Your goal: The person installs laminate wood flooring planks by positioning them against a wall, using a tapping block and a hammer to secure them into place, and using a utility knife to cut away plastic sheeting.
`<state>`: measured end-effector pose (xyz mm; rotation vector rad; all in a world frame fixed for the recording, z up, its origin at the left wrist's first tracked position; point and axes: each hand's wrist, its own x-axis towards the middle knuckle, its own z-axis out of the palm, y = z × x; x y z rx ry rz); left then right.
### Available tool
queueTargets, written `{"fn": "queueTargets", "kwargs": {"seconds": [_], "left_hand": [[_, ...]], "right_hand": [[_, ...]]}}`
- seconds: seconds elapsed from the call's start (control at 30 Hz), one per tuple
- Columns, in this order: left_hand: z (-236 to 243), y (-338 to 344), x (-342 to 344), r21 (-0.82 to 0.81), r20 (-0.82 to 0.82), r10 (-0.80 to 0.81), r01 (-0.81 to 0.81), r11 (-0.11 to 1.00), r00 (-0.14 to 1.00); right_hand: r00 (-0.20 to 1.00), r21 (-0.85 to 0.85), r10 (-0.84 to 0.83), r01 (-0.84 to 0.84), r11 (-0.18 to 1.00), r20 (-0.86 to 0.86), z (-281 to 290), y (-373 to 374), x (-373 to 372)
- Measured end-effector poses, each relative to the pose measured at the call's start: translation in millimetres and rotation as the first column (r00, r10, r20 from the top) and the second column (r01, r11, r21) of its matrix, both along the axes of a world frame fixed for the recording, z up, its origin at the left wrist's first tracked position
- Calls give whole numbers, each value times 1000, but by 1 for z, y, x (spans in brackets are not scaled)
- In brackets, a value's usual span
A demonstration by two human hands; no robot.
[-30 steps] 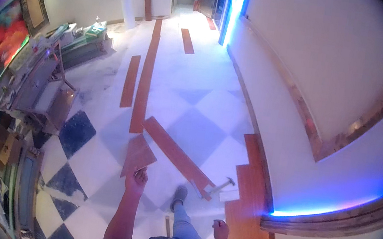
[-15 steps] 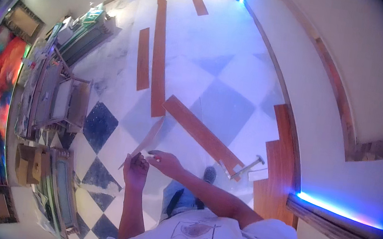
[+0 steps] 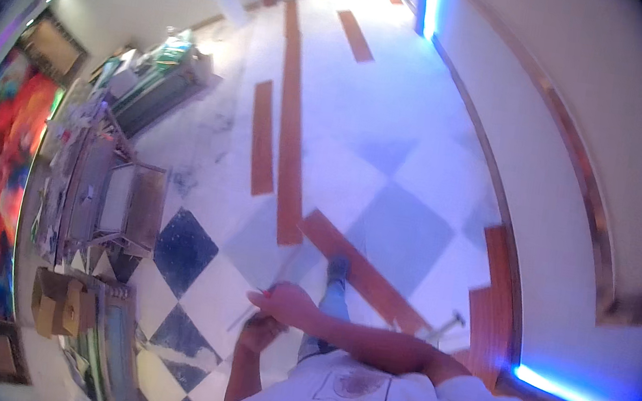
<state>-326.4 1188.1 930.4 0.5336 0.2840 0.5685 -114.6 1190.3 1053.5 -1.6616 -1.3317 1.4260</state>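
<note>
My left hand (image 3: 261,333) is closed around a long, thin, pale strip (image 3: 240,318), which slants up and away over the floor. Motion blur hides what the strip is made of. Just above and against the left hand is my right hand (image 3: 288,305), its fingers curled in at the strip. Whether it pinches the strip or some small thing cannot be made out. Beyond the hands, a reddish-brown plank (image 3: 364,276) lies diagonally on the floor, and my foot (image 3: 338,268) is beside it. A hammer (image 3: 444,328) rests by the plank's near end.
A long row of planks (image 3: 290,130) runs away ahead, with a shorter plank (image 3: 262,139) on its left. Laid planks (image 3: 493,307) line the right wall. At left stand a wooden chair (image 3: 128,202), a cardboard box (image 3: 64,304) and a cluttered bench (image 3: 160,92). The floor (image 3: 186,251) is checkered.
My right hand has moved over and closer to my left hand, and the strip has swung with them. My foot has stepped forward to the diagonal plank. The whole view has shifted.
</note>
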Motion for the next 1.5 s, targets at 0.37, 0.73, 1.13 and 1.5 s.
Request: {"fn": "queueTargets", "kwargs": {"seconds": [0.37,0.73,1.13,1.5], "left_hand": [[-193,150,31,-601,-254,529,-561,570,810],[-117,230,227,-13,-740,101,-164,986,665],[-135,364,438,-385,-390,-31,-132,913,920],[6,434,650,-137,-309,-315,286,948,897]], "right_hand": [[962,-174,-204,173,969,-180,69,170,66],[751,-383,-557,426,820,-356,127,130,298],[262,-130,-964,955,266,-46,-6,-87,516],[-78,-168,-990,981,-98,121,-132,-140,576]]}}
